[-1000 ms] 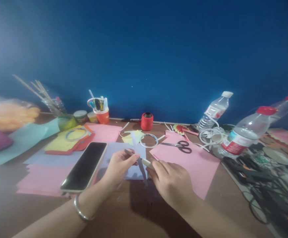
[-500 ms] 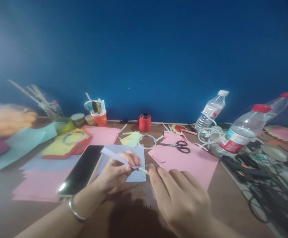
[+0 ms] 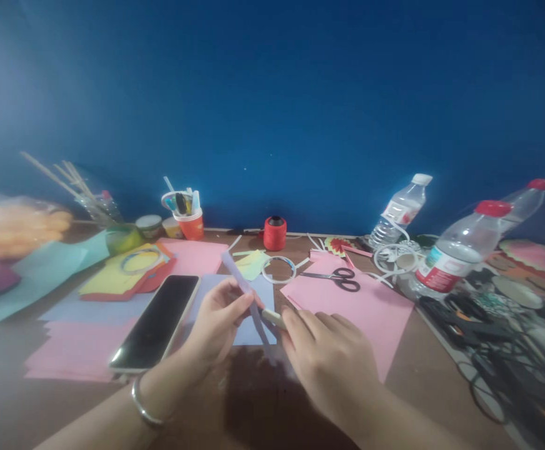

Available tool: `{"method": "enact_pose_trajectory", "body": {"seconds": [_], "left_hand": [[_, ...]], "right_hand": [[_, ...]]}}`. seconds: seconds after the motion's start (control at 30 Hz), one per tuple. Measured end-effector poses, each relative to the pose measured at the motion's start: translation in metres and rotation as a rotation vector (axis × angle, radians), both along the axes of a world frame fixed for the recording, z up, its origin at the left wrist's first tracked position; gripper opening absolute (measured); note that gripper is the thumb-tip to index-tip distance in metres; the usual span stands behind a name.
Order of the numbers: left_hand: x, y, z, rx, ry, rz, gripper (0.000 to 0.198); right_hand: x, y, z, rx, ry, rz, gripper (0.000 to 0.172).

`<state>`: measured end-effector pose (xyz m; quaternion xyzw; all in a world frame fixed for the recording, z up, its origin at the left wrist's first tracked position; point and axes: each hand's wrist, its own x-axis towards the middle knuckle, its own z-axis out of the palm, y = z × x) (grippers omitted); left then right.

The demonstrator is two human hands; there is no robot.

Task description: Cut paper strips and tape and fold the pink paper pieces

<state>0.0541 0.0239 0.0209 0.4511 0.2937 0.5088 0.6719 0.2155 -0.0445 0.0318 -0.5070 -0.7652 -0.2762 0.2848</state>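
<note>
Left hand point(image 3: 219, 319): closed in a pinch on the paper strip point(image 3: 235, 272), thumb against fingers, near the strip's middle. A bracelet point(image 3: 144, 400) sits on the wrist.
Right hand point(image 3: 331, 359): fingers drawn narrow around a pale stick point(image 3: 272, 317). Its tip meets the strip just beside the left fingertips. What the stick is cannot be told.
Paper strip: lavender, narrow, held tilted above the table point(image 3: 441, 369).
Strip relative to grips: the upper end rises free beyond the left hand. The lower end slants down between the two hands, and the pinch lies between the two ends.
Handling (judged): very light and limp, easily creased or torn, and not slippery. It is best held by its flat faces close to the stick, so the free ends flop less.
Surroundings: a phone point(image 3: 155, 322) lies just left of the left hand on coloured sheets. Scissors point(image 3: 335, 278) rest on a pink sheet point(image 3: 361, 312), and a tape ring point(image 3: 279, 269) lies beside them. A red spool point(image 3: 275, 232) stands by the wall, with bottles point(image 3: 455, 256) to the right.
</note>
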Motion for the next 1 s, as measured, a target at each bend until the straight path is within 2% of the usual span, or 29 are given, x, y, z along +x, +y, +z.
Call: {"method": "enact_pose_trajectory", "body": {"seconds": [0.13,0.47,0.63,0.8,1.0], "left_hand": [[0.002,0.001,0.003,-0.053,0.026,0.1,0.024],[0.003,0.003,0.002,-0.056,0.108,0.124,0.039],[0.002,0.004,-0.001,-0.089,0.155,0.091,0.028],[-0.001,0.004,-0.005,-0.113,0.117,0.011,0.016],[0.0,0.005,-0.007,-0.132,0.118,0.04,0.015]], "right_hand": [[0.001,0.003,-0.006,-0.059,0.063,-0.01,0.007],[0.003,0.008,-0.012,-0.074,0.103,-0.026,0.01],[0.004,0.011,-0.015,-0.099,0.135,-0.021,0.011],[0.004,0.014,-0.014,-0.088,0.144,-0.013,0.015],[0.004,0.014,-0.017,-0.117,0.152,-0.004,0.015]]}}
